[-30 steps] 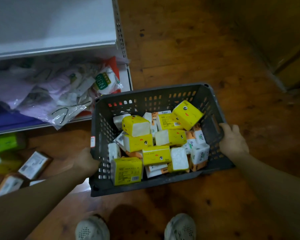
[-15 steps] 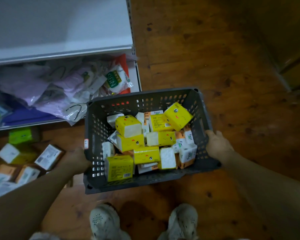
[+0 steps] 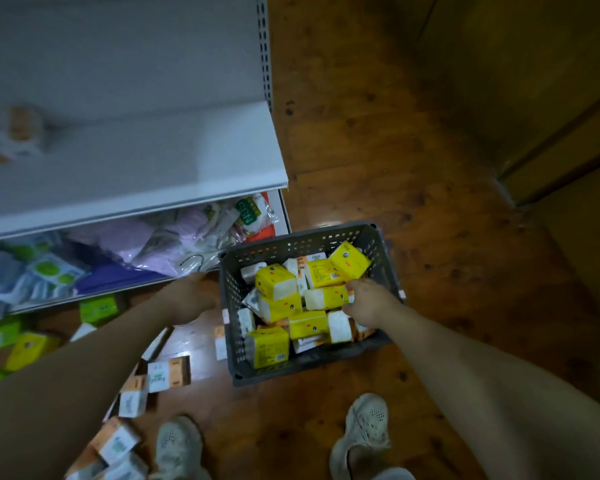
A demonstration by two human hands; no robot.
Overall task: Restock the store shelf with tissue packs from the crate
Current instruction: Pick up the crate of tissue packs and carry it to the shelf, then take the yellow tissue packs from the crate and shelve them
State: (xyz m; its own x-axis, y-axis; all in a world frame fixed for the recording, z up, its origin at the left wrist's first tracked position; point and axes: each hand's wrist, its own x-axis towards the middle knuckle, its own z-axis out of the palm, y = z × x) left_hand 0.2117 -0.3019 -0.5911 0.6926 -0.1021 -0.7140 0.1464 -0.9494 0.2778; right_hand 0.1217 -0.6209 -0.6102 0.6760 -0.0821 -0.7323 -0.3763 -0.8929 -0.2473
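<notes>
The wooden floor (image 3: 378,168) carries the grey crate (image 3: 234,296), which sits flat just off the corner of the white shelf (image 3: 153,161). To its left, loose tissue packs (image 3: 167,374) lie scattered on the boards, orange-and-white near my shoes (image 3: 179,445), with green packs (image 3: 97,308) by the shelf base. The upper board holds one blurred pack (image 3: 18,133) at far left; bagged goods (image 3: 153,237) crowd the bottom one

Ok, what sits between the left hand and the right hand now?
In the head view: the crate's left wall and heaped yellow tissue packs. The left hand is outside the crate, the right hand inside, gripping a yellow pack.
</notes>
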